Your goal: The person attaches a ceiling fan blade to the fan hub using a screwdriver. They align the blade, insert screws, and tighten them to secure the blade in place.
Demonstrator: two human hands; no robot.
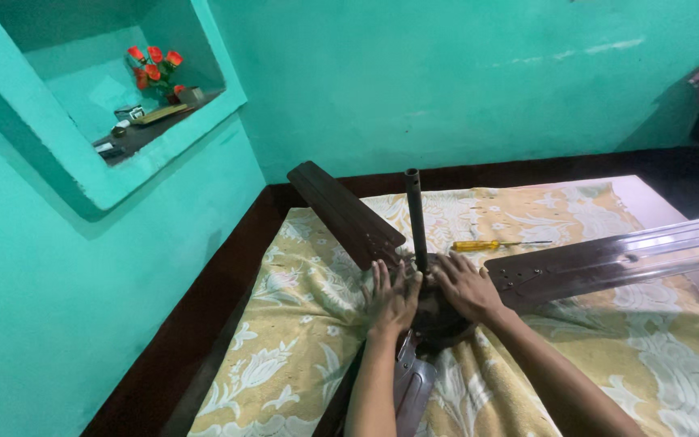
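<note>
A dark brown ceiling fan lies on a bed with its motor hub (438, 320) under my hands and its down rod (415, 214) standing upright. One blade (345, 212) points to the far left, another blade (616, 259) runs off to the right, and a third blade (413, 388) points toward me. My left hand (391, 298) rests flat on the hub's left side, fingers spread. My right hand (467, 285) lies flat on the hub's right side, by the root of the right blade. Neither hand grips anything.
A yellow-handled screwdriver (487, 244) lies on the yellow floral bedsheet (301, 340) just beyond the hub. Teal walls close in at left and behind. A wall niche (135, 121) holds red flowers (154, 65) and small items. A dark wooden bed frame (204, 324) edges the left.
</note>
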